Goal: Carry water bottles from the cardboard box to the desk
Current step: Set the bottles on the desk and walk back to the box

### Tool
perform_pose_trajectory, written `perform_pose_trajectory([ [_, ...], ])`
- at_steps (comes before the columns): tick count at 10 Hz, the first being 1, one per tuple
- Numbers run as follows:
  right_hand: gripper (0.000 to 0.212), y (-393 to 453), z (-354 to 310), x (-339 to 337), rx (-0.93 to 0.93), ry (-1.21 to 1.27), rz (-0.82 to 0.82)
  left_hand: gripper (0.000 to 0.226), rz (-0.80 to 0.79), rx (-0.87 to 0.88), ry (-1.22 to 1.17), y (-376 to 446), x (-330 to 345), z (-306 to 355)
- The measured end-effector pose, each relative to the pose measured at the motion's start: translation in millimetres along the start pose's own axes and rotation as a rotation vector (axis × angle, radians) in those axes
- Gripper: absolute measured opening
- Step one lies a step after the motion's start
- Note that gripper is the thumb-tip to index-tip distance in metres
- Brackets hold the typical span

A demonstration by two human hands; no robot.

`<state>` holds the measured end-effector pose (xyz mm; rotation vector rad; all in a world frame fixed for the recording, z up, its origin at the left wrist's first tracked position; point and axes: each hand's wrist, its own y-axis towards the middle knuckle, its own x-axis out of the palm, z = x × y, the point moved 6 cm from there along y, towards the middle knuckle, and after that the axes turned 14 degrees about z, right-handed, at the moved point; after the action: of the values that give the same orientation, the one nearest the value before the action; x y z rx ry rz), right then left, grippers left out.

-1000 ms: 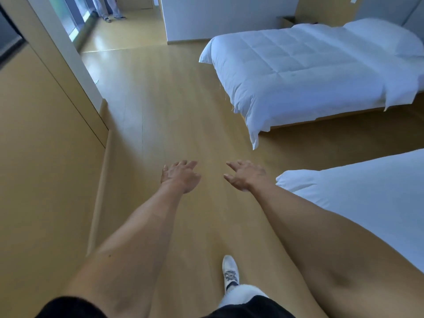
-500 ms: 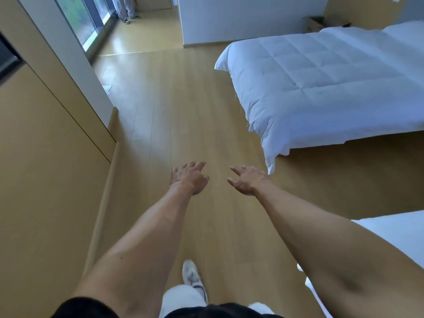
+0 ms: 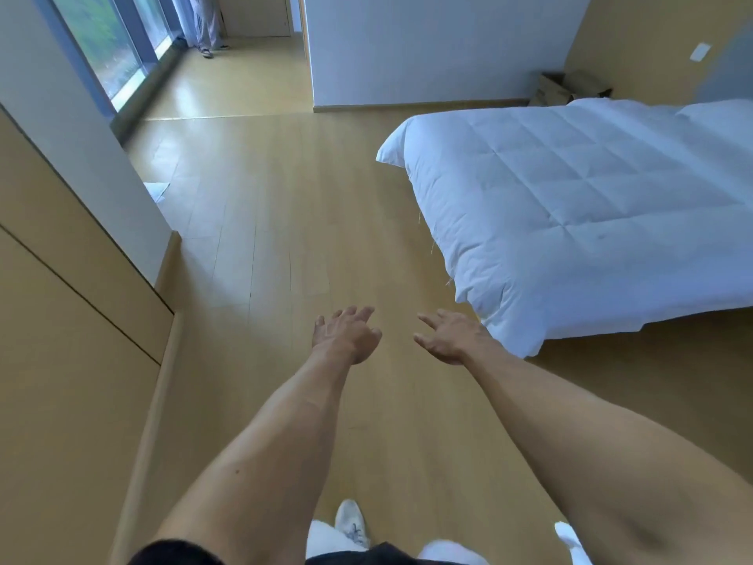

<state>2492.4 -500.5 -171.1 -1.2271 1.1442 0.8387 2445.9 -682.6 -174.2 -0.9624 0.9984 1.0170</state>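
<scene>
Head view first, and the cardboard box point(image 3: 568, 88) sits way off in the far right corner, flaps up and open side facing the ceiling, tucked against the tan wall just behind the head of the bed point(image 3: 591, 214). What is inside the box cannot be made out from here. That bed, under a white quilted cover, lies between the person and the box, running long from the near floor toward the far wall. Both bare hands are out front over the wooden floor point(image 3: 265, 246), holding nothing: the left hand point(image 3: 346, 336) has loose, slightly bent fingers, the right hand point(image 3: 448, 338) has fingers spread and pointing forward and left, and the two are near each other without touching. Down at the bottom edge, a white shoe point(image 3: 350, 521) points ahead. Along the left runs a tan cabinet front point(image 3: 61, 340), then a white pillar point(image 3: 81, 136) and a big window point(image 3: 110, 46). A white partition wall point(image 3: 428, 46) stands straight ahead. Another person's legs point(image 3: 203, 22) show by the window, far back.
</scene>
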Motion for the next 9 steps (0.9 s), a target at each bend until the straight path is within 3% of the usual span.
perform_pose_trajectory([
  [3, 0.062, 148.5, -25.2, -50.8, 0.025, 0.022, 0.006, 0.058, -0.021, 0.031, 0.010, 158.2, -30.2, -26.5],
  [6, 0.064, 333.6, -41.1, -64.4, -0.014, 0.041, -0.067, 0.057, -0.017, -0.029, 0.046, 330.9, -45.3, -53.8],
  [9, 0.063, 511.5, -48.3, -123.7, -0.056, 0.066, -0.114, 0.057, 0.008, -0.101, 0.041, 506.2, -93.5, -55.6],
])
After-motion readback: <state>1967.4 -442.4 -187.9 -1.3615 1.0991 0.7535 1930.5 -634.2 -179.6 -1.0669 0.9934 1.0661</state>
